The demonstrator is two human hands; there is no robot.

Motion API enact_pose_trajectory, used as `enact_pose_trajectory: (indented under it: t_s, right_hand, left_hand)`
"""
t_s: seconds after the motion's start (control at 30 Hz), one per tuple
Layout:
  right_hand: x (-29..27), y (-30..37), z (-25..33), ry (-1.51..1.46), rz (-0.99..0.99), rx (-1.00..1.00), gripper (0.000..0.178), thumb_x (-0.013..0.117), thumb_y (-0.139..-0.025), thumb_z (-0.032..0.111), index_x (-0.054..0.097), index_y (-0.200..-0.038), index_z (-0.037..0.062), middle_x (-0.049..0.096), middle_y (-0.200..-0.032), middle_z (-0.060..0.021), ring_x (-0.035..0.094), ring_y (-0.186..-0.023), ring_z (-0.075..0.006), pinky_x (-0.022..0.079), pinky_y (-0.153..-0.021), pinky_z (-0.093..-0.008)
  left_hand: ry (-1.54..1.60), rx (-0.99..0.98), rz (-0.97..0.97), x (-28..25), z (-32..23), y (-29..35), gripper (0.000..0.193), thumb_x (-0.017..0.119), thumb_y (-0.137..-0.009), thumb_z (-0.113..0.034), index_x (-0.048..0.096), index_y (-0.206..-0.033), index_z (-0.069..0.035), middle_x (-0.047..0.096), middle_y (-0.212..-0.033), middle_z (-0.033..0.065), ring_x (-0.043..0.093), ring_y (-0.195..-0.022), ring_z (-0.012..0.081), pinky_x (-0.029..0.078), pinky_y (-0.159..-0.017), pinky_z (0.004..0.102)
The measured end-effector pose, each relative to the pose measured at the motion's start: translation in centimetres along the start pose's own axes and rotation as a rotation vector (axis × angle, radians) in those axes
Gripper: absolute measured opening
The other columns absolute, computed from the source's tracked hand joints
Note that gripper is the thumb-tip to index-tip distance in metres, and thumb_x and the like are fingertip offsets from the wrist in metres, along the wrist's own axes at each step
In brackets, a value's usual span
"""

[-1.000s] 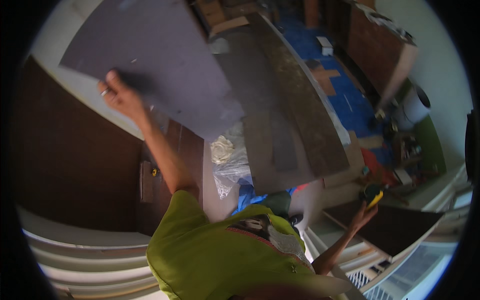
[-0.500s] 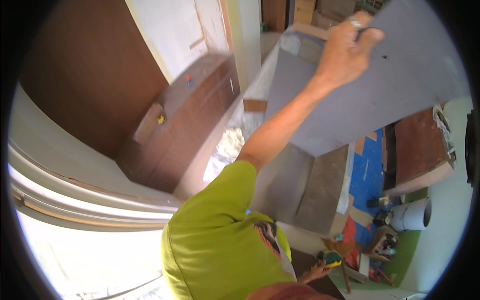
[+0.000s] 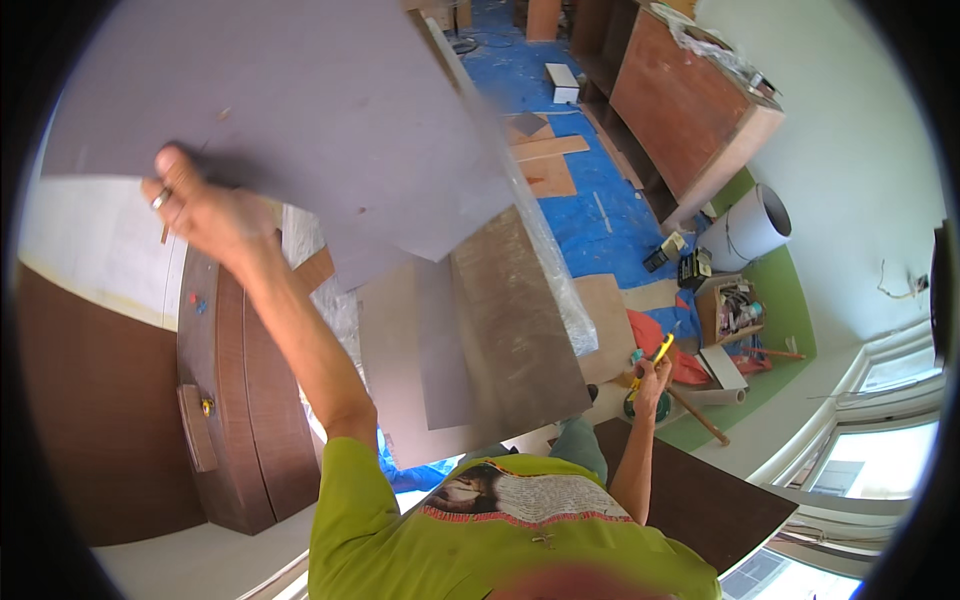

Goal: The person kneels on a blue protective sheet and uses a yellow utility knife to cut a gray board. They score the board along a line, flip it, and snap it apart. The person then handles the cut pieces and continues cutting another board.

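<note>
A large thin grey laminate sheet (image 3: pixel 330 110) is raised and tilted across the upper left. My left hand (image 3: pixel 215 220), a ring on one finger, is closed on its lower edge with the thumb over the grey face. Beneath the sheet lies a stack of flat panels with a brown board (image 3: pixel 520 330) on top, its long side edged by clear plastic wrap (image 3: pixel 550 260). Away to the right, my right hand (image 3: pixel 652 385) grips a slim yellow utility knife (image 3: pixel 664 347) pointing up. Behind that hand shows a round dark green object (image 3: pixel 632 405), partly hidden.
Brown wooden cabinets (image 3: pixel 225 400) stand at left, and a reddish cabinet (image 3: pixel 690 100) lies at far right. A blue floor sheet (image 3: pixel 590 225) carries board offcuts. A white roll (image 3: pixel 745 230), a tool box (image 3: pixel 735 310) and a dark board (image 3: pixel 700 500) are at right.
My view has swung to the right. The sheet and my left hand now appear farther left, still together. My right hand and the yellow knife have come up into fuller view.
</note>
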State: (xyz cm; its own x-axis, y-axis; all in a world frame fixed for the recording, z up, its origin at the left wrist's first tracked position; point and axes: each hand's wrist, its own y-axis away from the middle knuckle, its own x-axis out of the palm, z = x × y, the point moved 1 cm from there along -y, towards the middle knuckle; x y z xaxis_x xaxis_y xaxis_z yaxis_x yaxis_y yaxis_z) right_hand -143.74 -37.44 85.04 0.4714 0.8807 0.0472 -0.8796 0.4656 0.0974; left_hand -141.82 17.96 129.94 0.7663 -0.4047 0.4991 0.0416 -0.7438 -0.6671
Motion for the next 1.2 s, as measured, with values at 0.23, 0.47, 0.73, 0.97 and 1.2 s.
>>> enact_pose_trajectory:
  t_s: [0.23,0.47,0.73,0.97,1.2]
  right_hand:
    - [-5.8,-7.3,-4.2,-0.016,-0.042,0.149,0.025,0.066,-0.093,0.021,0.051,-0.107,0.0069,0.05,-0.074,-0.001,0.049,-0.057,-0.0093,0.04,-0.051,-0.0247]
    - [-13.1,-18.3,-5.0,0.039,0.069,0.306,0.026,0.066,-0.097,0.034,0.051,-0.09,0.0131,0.047,-0.066,0.0038,0.045,-0.052,-0.0051,0.036,-0.044,-0.0221]
    - [-20.8,-26.9,-0.9,0.15,0.142,0.171,0.025,0.063,-0.098,0.031,0.05,-0.088,0.0123,0.047,-0.067,0.0029,0.046,-0.054,-0.0074,0.038,-0.048,-0.0242]
    - [-25.5,-27.9,-2.8,0.09,0.003,0.319,0.019,0.059,-0.099,0.026,0.052,-0.093,0.0099,0.052,-0.069,-0.0003,0.052,-0.057,-0.0098,0.043,-0.051,-0.0245]
    - [-25.3,-28.0,-5.9,0.128,0.011,0.465,0.018,0.058,-0.098,0.024,0.056,-0.091,0.0071,0.057,-0.071,-0.003,0.055,-0.059,-0.0118,0.045,-0.054,-0.0275]
  left_hand:
    - [0.08,0.041,0.039,8.2,-3.7,7.4,0.057,0.064,-0.098,-0.04,0.044,-0.126,0.006,0.053,-0.126,0.0175,0.055,-0.117,0.027,0.048,-0.101,0.0409]
    - [0.047,0.032,-0.016,20.0,-3.9,18.8,0.04,0.057,-0.1,-0.03,0.046,-0.122,0.001,0.054,-0.122,0.0155,0.057,-0.111,0.0263,0.05,-0.1,0.0409]
    - [0.195,-0.13,0.029,28.2,-0.2,30.0,0.027,0.059,-0.1,-0.026,0.049,-0.109,-0.003,0.059,-0.109,0.0087,0.059,-0.099,0.0211,0.055,-0.087,0.0375]
    - [0.22,-0.393,0.207,32.1,5.4,41.2,0.014,0.056,-0.103,-0.019,0.052,-0.107,-0.006,0.059,-0.105,0.0046,0.06,-0.097,0.0166,0.055,-0.086,0.0347]
    - [0.122,-0.513,0.369,35.9,13.2,49.0,0.021,0.059,-0.103,-0.026,0.057,-0.108,-0.005,0.06,-0.104,0.0013,0.057,-0.093,0.0117,0.05,-0.087,0.0301]
